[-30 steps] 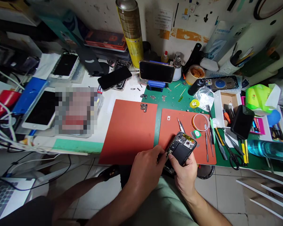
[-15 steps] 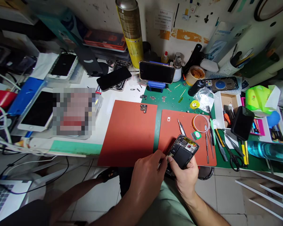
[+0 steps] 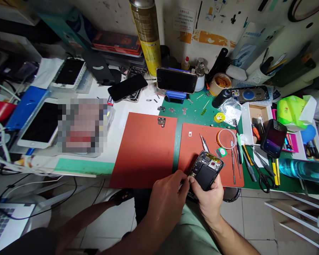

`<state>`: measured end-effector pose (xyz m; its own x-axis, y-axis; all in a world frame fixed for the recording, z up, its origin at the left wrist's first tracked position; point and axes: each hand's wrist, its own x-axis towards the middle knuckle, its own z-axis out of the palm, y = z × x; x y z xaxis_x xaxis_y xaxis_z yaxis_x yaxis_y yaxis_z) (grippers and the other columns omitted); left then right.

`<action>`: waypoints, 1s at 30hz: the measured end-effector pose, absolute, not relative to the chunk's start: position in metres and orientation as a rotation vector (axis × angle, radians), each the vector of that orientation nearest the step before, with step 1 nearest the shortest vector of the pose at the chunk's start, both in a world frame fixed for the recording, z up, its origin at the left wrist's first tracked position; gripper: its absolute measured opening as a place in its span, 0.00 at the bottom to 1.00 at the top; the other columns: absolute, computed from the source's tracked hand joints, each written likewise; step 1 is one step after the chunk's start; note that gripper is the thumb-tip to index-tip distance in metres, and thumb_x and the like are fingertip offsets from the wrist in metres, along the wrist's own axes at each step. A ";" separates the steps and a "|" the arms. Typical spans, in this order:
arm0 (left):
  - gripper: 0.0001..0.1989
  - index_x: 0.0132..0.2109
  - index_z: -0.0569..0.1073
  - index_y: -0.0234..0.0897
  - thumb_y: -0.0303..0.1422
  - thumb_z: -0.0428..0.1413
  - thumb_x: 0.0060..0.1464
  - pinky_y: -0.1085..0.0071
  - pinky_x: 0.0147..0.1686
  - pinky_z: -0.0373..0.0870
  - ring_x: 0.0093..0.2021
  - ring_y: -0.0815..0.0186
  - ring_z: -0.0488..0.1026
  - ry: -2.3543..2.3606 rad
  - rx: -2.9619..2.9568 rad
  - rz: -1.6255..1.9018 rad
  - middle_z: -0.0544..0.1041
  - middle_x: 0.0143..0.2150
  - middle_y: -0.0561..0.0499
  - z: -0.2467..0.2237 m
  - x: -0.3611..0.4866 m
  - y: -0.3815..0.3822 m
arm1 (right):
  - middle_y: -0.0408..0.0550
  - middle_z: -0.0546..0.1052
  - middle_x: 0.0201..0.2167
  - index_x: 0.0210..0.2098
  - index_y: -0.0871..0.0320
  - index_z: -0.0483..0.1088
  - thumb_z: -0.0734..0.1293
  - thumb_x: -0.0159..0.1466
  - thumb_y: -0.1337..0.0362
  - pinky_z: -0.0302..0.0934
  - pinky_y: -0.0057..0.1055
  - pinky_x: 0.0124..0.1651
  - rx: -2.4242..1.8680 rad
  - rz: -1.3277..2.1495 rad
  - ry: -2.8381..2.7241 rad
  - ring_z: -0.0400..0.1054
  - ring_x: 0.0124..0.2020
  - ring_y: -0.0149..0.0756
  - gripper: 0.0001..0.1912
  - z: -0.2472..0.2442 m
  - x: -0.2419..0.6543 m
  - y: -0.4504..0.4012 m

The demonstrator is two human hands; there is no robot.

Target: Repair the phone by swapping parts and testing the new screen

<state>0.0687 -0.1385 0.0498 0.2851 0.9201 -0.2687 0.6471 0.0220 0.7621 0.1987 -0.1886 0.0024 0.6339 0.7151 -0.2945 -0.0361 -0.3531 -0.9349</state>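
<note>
An opened smartphone (image 3: 205, 174) is held tilted over the front edge of the right-hand mat, its battery, circuit parts and camera exposed. My right hand (image 3: 211, 198) grips it from below and the right side, the thumb lying on its inner left part. At the phone's left edge, my left hand (image 3: 170, 193) is closed in a pinch. Whatever sits between those fingertips is hidden. A screwdriver-like metal tool (image 3: 204, 143) lies just beyond the phone, and a small metal phone part (image 3: 161, 122) rests on the left-hand mat.
Two reddish-brown mats (image 3: 146, 152) cover the bench front. To the right lie scissors (image 3: 265, 181), tweezers, a tape roll (image 3: 226, 138) and a bottle (image 3: 297, 170). A phone on a stand (image 3: 176, 80) and a spray can (image 3: 148, 39) stand behind. Another person's leg (image 3: 87, 216) shows at lower left.
The screen of the phone lying at the right, by the trays, has lit up. My hands and the opened smartphone stay nearly where they were.
</note>
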 end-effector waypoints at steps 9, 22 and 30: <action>0.10 0.35 0.76 0.39 0.31 0.56 0.67 0.72 0.26 0.59 0.20 0.69 0.66 1.421 1.715 0.451 0.78 0.26 0.56 0.049 0.069 -0.138 | 0.51 0.85 0.38 0.46 0.58 0.75 0.81 0.53 0.54 0.77 0.37 0.41 -1.791 0.879 -0.569 0.81 0.37 0.44 0.26 0.005 0.200 -0.187; 0.09 0.38 0.75 0.41 0.35 0.55 0.69 0.71 0.28 0.63 0.25 0.66 0.75 1.406 1.672 0.446 0.80 0.29 0.56 0.056 0.068 -0.139 | 0.50 0.86 0.33 0.42 0.57 0.76 0.81 0.51 0.54 0.78 0.34 0.36 -1.825 0.778 -0.630 0.81 0.32 0.43 0.23 0.007 0.201 -0.194; 0.08 0.37 0.75 0.40 0.32 0.56 0.69 0.72 0.26 0.64 0.25 0.67 0.76 1.398 1.701 0.548 0.80 0.29 0.57 0.053 0.072 -0.144 | 0.51 0.86 0.32 0.41 0.58 0.76 0.82 0.51 0.55 0.79 0.33 0.33 -1.809 0.749 -0.599 0.82 0.29 0.43 0.23 0.010 0.199 -0.193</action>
<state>0.0719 -0.1440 0.0527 0.2803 0.9440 -0.1742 0.5739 -0.0193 0.8187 0.1991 -0.1933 0.0101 0.6802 0.7019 -0.2115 0.0523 -0.3343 -0.9410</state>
